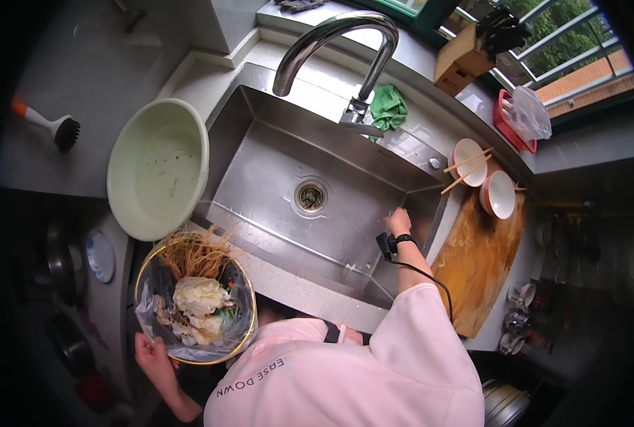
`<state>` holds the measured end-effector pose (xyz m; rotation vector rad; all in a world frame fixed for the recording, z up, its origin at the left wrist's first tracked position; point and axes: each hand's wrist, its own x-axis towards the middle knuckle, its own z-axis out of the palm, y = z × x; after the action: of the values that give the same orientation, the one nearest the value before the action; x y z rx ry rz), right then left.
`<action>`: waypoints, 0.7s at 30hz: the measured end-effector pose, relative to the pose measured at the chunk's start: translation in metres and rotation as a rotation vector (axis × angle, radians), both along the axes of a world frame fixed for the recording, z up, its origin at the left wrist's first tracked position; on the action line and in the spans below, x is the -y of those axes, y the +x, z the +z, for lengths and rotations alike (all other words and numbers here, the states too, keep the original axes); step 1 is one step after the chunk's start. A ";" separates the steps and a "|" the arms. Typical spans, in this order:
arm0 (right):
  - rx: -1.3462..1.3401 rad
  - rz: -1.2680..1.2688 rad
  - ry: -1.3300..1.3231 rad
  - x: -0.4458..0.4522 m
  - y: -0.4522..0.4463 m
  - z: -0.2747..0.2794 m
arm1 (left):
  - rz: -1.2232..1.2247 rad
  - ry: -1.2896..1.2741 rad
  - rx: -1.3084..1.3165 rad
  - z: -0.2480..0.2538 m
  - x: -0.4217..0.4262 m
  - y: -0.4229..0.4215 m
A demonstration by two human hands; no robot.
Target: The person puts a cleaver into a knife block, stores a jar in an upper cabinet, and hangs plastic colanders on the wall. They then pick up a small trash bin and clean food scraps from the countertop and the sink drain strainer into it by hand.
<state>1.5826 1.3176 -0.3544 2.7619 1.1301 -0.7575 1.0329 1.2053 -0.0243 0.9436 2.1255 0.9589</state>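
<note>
My left hand (154,354) grips the rim of a trash bin (251,306), its fingers wrapped round the lower left edge. The bin has a clear bag, with brown roots, pale leaves and other scraps inside. My right hand (399,221) is low in the steel sink (267,171), near its right wall. Its fingers are bent and partly blurred, and what they hold, if anything, cannot be made out. A black device with a cable sits at that wrist. Dark scraps lie in the drain (310,196), and small pale bits lie near the sink's front edge.
A green basin (159,171) with a few scraps stands left of the sink. The faucet (331,35) arches over the back, beside a green cloth (388,107). On the right are bowls (500,194), chopsticks (466,174), a cutting board (480,263) and a knife block (463,60).
</note>
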 end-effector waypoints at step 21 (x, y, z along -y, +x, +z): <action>-0.057 0.018 0.114 0.017 -0.067 -0.034 | 0.068 -0.076 -0.068 0.004 0.009 0.000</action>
<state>1.5155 1.3002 -0.3888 2.8350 1.2436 -0.7991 1.0328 1.1959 -0.0202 0.8833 2.2469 0.8842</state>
